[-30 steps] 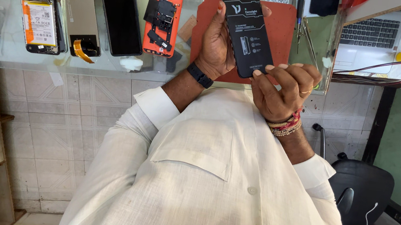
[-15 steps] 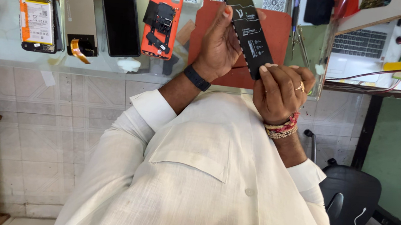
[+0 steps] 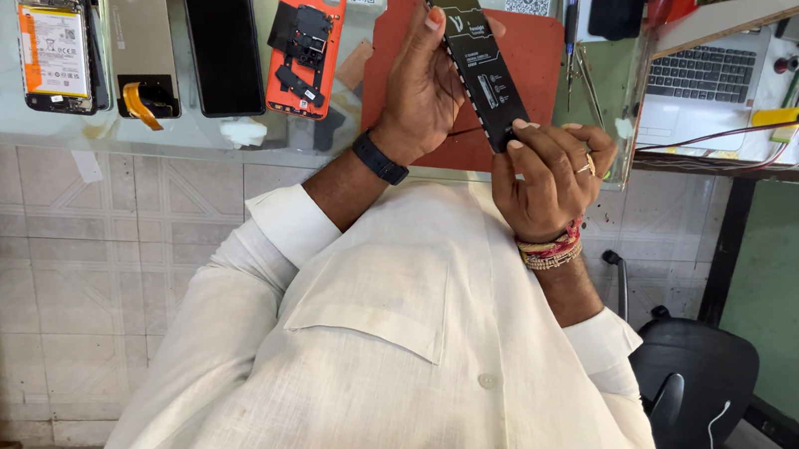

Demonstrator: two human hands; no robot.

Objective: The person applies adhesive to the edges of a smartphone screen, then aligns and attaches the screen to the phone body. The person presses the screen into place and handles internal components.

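Note:
My left hand (image 3: 423, 89), with a black band on the wrist, grips the upper part of a flat black rectangular pack (image 3: 476, 65) with white markings. My right hand (image 3: 551, 172), wearing a ring and red and gold bracelets, pinches the pack's lower end with its fingertips. The pack is tilted diagonally above a red work mat (image 3: 539, 55) on the glass counter. My white shirt fills the lower part of the view.
On the counter to the left lie an opened phone with an orange frame (image 3: 305, 43), a black screen panel (image 3: 222, 39), a gold back cover (image 3: 143, 37) and a phone with its battery exposed (image 3: 52, 34). A laptop (image 3: 705, 77) and cables sit right; a black chair (image 3: 693, 373) stands below.
The black pack has tilted further onto a diagonal. My right hand's fingers have shifted to its lower end while my left hand keeps hold of the upper part.

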